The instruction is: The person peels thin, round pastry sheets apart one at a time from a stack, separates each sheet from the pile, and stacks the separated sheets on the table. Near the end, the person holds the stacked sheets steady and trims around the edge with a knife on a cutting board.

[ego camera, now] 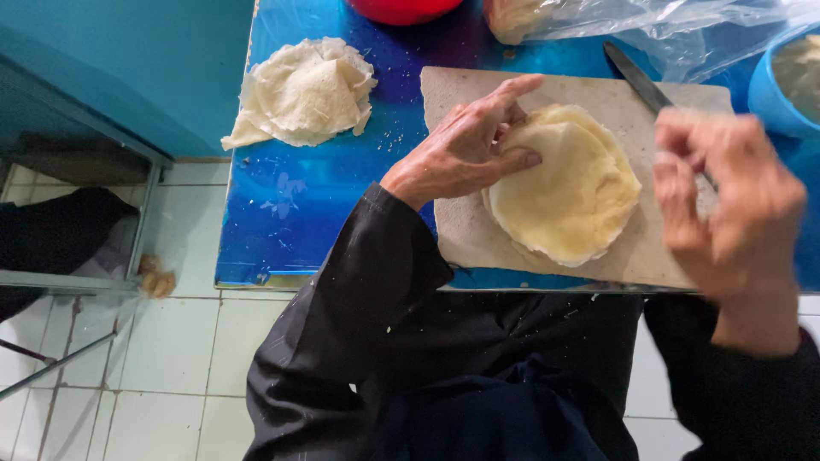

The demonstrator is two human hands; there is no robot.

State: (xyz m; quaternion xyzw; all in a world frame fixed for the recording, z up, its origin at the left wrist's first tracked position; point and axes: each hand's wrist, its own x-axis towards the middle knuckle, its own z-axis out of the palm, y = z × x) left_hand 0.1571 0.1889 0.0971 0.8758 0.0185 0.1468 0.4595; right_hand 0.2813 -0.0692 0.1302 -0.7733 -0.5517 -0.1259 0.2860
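A stack of thin, pale yellow round dough sheets (568, 192) lies on a floury light board (470, 235). My left hand (465, 145) rests on the stack's left edge, fingers spread and pinching the top sheet. My right hand (726, 205) is blurred at the right of the board, fingers curled around the handle of a knife (636, 78) whose dark blade points up and left across the board's far corner. A second pile of crumpled pale dough sheets (303, 92) sits on the blue table (290, 205) to the left.
A red bowl (401, 8) stands at the table's far edge. A clear plastic bag (649, 26) with dough lies at the back right, next to a blue tub (781, 81). White floor tiles (171, 341) and a metal frame (77, 282) are on the left.
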